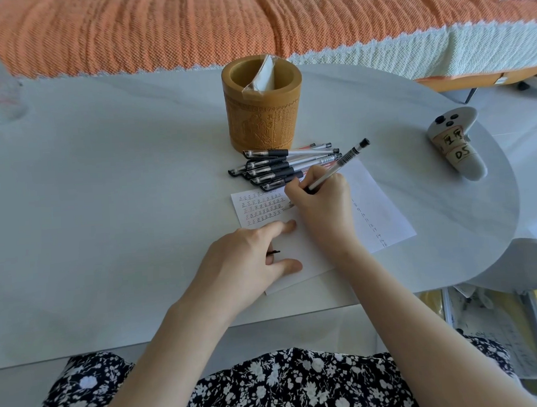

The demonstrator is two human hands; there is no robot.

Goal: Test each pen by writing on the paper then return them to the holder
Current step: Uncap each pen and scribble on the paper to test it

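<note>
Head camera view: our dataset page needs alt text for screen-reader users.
A person's right hand writes with a pen on a sheet of paper that the left hand steadies. More pens lie piled beside a carved wooden holder on a white table.

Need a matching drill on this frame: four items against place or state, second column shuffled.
1. carved yellow-brown wooden pen holder
2. pile of black-capped clear gel pens
3. right hand
4. white handheld controller with taped labels

A. lying flat, just in front of the holder
B. near the right edge of the pale grey table
C. grips a clear pen, tip on the white paper sheet
D. standing upright, on the far side of the pile

Pairs: 1-D, 2-A, 3-C, 4-B
</note>
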